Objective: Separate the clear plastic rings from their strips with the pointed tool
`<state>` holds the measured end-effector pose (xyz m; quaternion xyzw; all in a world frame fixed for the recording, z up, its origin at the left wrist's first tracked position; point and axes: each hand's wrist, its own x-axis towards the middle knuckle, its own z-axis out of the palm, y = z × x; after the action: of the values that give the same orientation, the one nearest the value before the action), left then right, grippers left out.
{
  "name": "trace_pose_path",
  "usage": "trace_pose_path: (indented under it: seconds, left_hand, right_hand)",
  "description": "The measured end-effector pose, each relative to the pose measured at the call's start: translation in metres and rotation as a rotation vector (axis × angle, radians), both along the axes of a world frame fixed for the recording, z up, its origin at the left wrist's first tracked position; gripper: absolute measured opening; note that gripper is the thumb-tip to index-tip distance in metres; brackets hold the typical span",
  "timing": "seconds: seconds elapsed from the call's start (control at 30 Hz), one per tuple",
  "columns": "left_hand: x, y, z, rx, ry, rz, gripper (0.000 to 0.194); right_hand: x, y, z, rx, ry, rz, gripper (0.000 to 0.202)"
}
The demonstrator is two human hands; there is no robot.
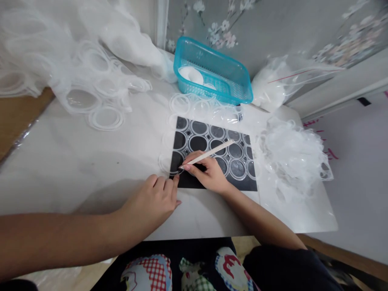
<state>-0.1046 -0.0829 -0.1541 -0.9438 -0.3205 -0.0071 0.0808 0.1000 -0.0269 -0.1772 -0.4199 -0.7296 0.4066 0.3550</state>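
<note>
My right hand (209,171) is closed around a slim white pen-like tool (212,150), whose dark tip points down at the lower left ring. Under it lies a clear plastic sheet of joined rings (198,143), spread over a black rectangular mat (218,185). My left hand (160,194) is curled, with its index fingertip pressing at the mat's lower left edge near that tip. Its thumb sticks out below, apart from the finger. Part of the sheet is hidden by my right hand.
Behind the mat stands a blue plastic basket (212,56) with white round pieces inside. Ring sheets are heaped at the left (100,81), and crumpled clear plastic (294,153) lies at the right. A clear bag (273,87) stands near the wall. The white table's (197,218) front edge is close to me.
</note>
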Motion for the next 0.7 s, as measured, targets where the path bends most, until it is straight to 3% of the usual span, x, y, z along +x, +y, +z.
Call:
trace_pose_path:
  seconds: [0.33,0.47,0.6,0.63,0.7]
  left_hand:
    - [0.001,0.001,-0.005,-0.058,0.018,0.035,0.048]
    - [0.003,0.003,-0.002,-0.111,0.008,0.028,0.052]
    - [0.002,0.009,0.008,-0.220,0.011,-0.004,0.038]
    - [0.002,0.011,0.010,-0.248,0.000,-0.015,0.037]
    - [-0.001,0.014,0.014,-0.295,-0.030,-0.029,0.042]
  right_hand:
    - [0.003,0.002,0.001,0.090,-0.065,0.062,0.009]
    - [0.007,-0.004,-0.003,0.242,-0.171,0.204,0.014]
    - [0.013,0.006,0.000,0.354,-0.328,0.372,0.015]
    - [0.015,0.016,0.004,0.394,-0.326,0.336,0.013]
    - [0.021,0.046,0.016,0.519,-0.242,0.109,0.005]
